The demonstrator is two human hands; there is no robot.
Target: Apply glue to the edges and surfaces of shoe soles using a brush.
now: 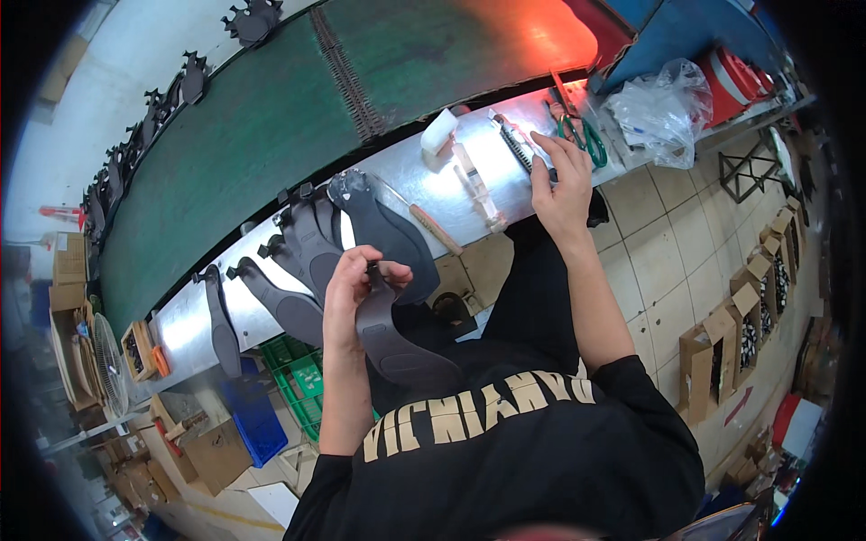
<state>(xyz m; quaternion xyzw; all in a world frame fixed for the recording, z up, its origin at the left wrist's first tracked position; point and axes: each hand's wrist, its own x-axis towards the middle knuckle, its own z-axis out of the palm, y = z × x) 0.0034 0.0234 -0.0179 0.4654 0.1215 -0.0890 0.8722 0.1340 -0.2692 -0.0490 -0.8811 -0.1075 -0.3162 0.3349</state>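
My left hand (345, 287) is closed at chest height on the narrow end of a dark grey sole-shaped piece (401, 347). The piece's broad, curved end hangs down over my black shirt. To the right, my right hand (566, 187) is over the front edge of the metal ledge, fingers bent and apart. Beside its fingertips lies a slim black ridged tool (514, 142); whether they touch it I cannot tell. Green-handled scissors (585, 140) lie just beyond. Several similar grey pieces (284, 298) with black knobbed ends rest along the ledge left of my left hand.
A green conveyor belt (244, 117) runs behind the ledge (180, 329), glowing red at its right. On the ledge are a white block (439, 132), a clear syringe-like tube (476, 187), a wooden-handled tool (435, 229) and a plastic bag (663, 113). Crates and cartons stand on the floor.
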